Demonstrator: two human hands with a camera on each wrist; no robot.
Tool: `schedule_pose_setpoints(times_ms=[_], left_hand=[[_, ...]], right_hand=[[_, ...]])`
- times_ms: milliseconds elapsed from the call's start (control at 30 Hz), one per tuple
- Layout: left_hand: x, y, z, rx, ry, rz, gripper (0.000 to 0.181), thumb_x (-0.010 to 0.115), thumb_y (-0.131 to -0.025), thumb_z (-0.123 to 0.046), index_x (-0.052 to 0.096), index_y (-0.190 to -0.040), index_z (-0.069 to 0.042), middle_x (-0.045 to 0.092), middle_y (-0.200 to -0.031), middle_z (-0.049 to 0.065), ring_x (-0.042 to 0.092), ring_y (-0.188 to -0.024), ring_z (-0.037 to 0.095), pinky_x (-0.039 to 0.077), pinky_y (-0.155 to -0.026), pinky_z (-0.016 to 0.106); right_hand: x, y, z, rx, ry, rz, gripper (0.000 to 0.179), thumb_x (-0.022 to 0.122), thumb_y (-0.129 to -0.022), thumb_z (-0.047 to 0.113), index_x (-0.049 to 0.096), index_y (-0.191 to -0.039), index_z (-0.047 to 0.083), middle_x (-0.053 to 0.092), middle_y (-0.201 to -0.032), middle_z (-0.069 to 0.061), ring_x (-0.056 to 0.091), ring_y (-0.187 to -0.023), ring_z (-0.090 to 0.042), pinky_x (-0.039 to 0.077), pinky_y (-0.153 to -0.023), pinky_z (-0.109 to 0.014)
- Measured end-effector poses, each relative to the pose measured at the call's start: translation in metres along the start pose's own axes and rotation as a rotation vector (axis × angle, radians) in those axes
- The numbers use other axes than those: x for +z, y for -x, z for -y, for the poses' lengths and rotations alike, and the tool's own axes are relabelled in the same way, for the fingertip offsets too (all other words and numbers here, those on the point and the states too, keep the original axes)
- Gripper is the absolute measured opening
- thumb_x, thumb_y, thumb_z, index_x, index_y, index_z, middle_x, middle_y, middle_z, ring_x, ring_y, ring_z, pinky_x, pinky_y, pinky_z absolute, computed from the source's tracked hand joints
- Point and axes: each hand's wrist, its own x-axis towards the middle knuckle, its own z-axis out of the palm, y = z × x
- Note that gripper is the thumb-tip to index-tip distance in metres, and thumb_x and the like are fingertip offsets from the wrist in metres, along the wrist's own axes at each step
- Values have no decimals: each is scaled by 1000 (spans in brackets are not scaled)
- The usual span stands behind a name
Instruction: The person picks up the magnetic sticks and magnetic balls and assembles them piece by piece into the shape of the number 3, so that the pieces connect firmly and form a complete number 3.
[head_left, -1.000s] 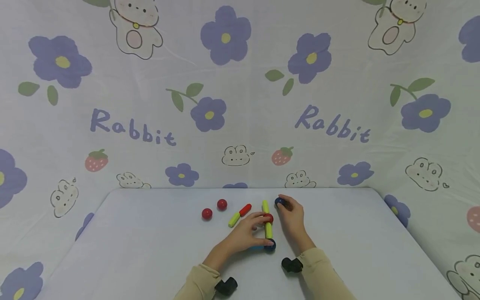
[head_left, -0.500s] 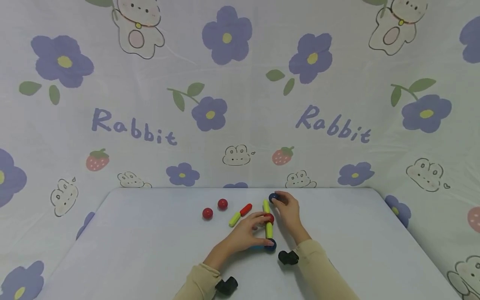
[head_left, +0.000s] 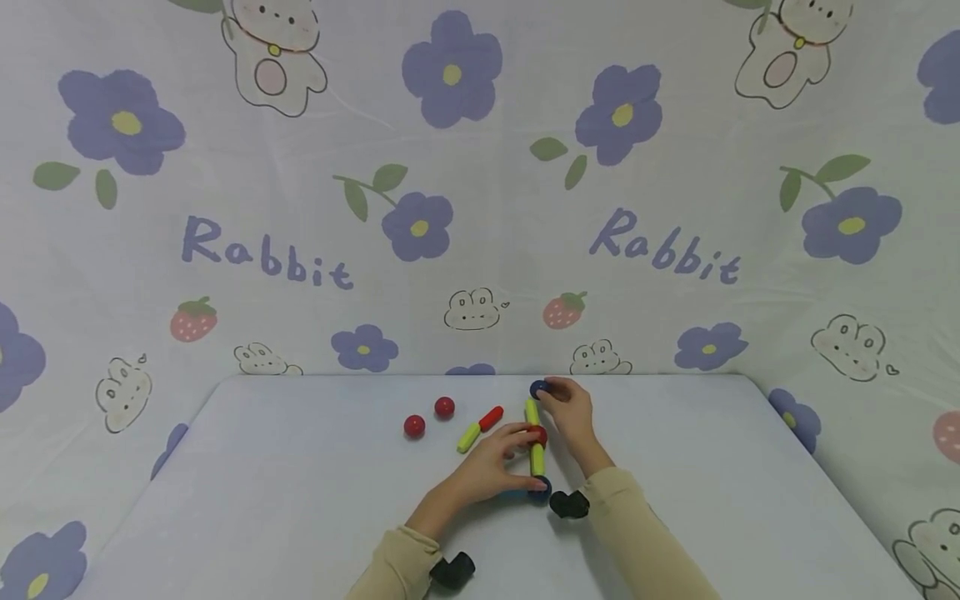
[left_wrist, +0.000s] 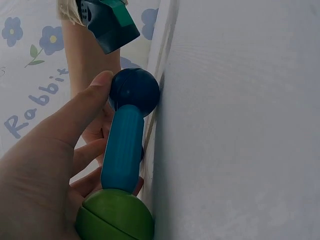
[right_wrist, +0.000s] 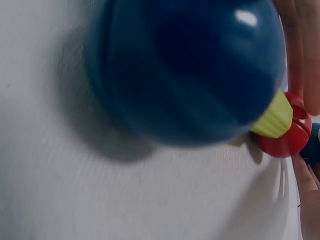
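Observation:
My left hand (head_left: 487, 467) holds a ball-and-rod toy chain, thumb on its near dark blue ball (head_left: 542, 490) and fingertips on its red ball (head_left: 538, 436). Two yellow-green rods (head_left: 537, 460) extend from the red ball. From the near blue ball a light blue rod (left_wrist: 122, 147) runs to a green ball (left_wrist: 115, 217), which my left hand hides in the head view. My right hand (head_left: 573, 414) pinches another dark blue ball (head_left: 537, 389) just beyond the far rod's tip. In the right wrist view this ball (right_wrist: 185, 70) overlaps the rod.
Two loose red balls (head_left: 444, 407) lie to the left on the white table (head_left: 300, 475). Between them and the chain is a joined red and yellow-green rod pair (head_left: 480, 429). A patterned cloth (head_left: 480, 275) hangs behind. Black wrist devices (head_left: 453, 572) sit by both sleeves.
My right hand has carried its dark blue ball leftward and slightly away, to the far end of the chain. The left hand keeps its hold in place.

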Motion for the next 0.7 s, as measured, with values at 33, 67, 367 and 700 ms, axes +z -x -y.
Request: schedule_pose_setpoints(times_ms=[33,67,367,700], left_hand=[[0,0,0,-1,4,1,69,80,-80,-36,53,-140,-14,47,-148,6,55,-124,22,51,-101,34],[0,0,0,1,5,1,69,80,-80,-35,53,-140,-14,47,-148,6,54,-124,22,51,-101,34],[-1,0,0,2,1,4,69,80,-80,-35,53,-140,-13,47,-148,7,54,-125,21,51,-102,34],[1,0,1,-2,-21,5,69,80,-80,-35,53,-139,-13,46,-148,7,54,-126,21,50,-103,34]], right_hand=[[1,0,0,5,0,-4,36,64,-92,7,58,-126,-2,62,-127,-25,62,-117,-35,53,-98,-41],[2,0,0,8,-2,-6,35,64,-92,7,58,-126,-2,62,-126,-25,62,-116,-35,54,-98,-41],[9,0,5,24,-1,-18,35,64,-92,7,58,-125,-3,62,-126,-26,62,-117,-36,53,-98,-41],[15,-4,3,38,27,-8,34,65,-92,8,59,-124,-3,63,-125,-26,63,-115,-35,54,-97,-41]])
